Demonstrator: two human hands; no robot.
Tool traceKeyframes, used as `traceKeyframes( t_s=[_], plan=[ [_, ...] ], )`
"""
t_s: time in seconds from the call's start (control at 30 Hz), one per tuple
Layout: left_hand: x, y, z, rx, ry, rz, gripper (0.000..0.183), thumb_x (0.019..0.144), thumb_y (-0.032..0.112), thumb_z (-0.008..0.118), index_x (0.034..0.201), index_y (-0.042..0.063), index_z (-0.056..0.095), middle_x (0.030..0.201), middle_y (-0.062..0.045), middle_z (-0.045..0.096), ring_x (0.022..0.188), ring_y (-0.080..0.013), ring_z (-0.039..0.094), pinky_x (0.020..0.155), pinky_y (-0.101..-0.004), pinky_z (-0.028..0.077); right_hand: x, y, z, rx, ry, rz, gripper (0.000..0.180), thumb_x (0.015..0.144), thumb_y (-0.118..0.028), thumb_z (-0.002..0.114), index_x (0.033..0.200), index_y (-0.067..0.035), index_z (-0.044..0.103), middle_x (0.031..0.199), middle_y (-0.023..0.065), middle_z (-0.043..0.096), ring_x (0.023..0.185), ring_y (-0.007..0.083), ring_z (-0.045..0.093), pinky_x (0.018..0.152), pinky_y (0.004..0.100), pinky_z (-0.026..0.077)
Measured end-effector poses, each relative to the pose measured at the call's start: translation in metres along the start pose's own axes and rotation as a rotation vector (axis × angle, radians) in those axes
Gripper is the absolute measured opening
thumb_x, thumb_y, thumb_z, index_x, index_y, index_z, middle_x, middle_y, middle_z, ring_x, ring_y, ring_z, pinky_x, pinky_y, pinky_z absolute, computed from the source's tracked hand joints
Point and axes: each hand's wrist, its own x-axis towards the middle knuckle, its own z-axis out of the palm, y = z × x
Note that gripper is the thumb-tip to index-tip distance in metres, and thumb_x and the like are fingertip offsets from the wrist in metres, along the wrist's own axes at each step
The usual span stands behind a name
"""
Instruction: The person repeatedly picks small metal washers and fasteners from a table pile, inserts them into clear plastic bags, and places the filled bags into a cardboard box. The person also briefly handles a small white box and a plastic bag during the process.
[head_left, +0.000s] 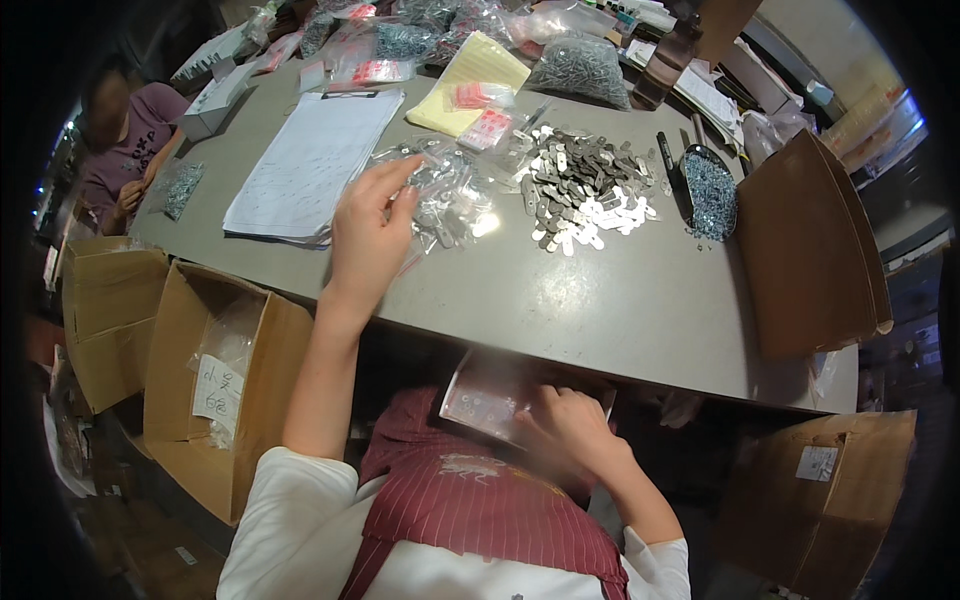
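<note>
My left hand (373, 225) is at the near edge of a pile of clear plastic bags holding metal pieces (450, 195). Its thumb and index finger are apart, with nothing visible between them. Below the table edge, my right hand (574, 424) reaches over an open box or drawer (480, 401) in front of my apron. Small round pieces show in its left part; its fingers are blurred, so a hold cannot be made out. To the right of the bags lies a loose heap of flat metal plates with holes (589, 187).
A clipboard with papers (311, 169) lies left. Right are a black scoop of small screws (709, 195), a marker (665, 150) and an upright cardboard piece (810, 255). Behind stand a screw bag (581, 71) and bottle (667, 64). A cardboard carton (289, 337) flanks me; a co-worker (127, 142) sits left.
</note>
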Motion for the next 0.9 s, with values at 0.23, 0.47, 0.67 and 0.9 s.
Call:
traceKeyframes(
  t_s=[0.23,0.47,0.67,0.9],
  plan=[
    [-0.04,0.014,-0.022,-0.009,-0.069,0.153,0.023,0.099,0.003,0.064,0.118,0.0,0.075,0.12,-0.015,0.077,0.114,-0.0295,0.072,0.098,-0.0371,0.055,0.013,0.082,0.066,0.161,0.096,0.066,0.031,0.102,-0.024,0.069,0.125,-0.005,0.075,0.1,0.0214,0.077,0.091,0.0308,0.077,0.081,0.0427,0.06],
    [-0.122,0.053,0.005,-0.249,-0.414,0.161,0.021,0.095,0.001,0.068,0.115,0.002,0.077,0.107,-0.013,0.078,0.096,-0.0266,0.075,0.084,-0.0357,0.059,-0.03,0.046,0.0,0.555,0.222,0.117,0.035,0.101,-0.005,0.073,0.134,0.002,0.066,0.107,0.0083,0.078,0.095,0.0131,0.073,0.083,0.029,0.058],
    [-0.145,0.086,0.032,-0.29,-0.731,0.103,0.043,0.091,0.018,0.08,0.129,0.002,0.068,0.105,-0.014,0.077,0.099,-0.0329,0.073,0.086,-0.0413,0.058,-0.054,0.017,-0.018,0.386,0.488,-0.078,0.055,0.093,0.004,0.073,0.146,-0.001,0.057,0.112,0.014,0.077,0.1,0.0204,0.076,0.087,0.0312,0.059],
    [-0.129,0.091,0.06,-0.207,-0.564,0.339,0.018,0.089,0.01,0.073,0.106,0.008,0.074,0.091,-0.012,0.072,0.085,-0.0349,0.068,0.077,-0.0462,0.055,-0.039,0.03,-0.071,0.253,0.661,-0.066,0.049,0.091,0.006,0.071,0.138,-0.001,0.063,0.113,0.0145,0.077,0.098,0.0213,0.076,0.089,0.0322,0.058]
  ],
)
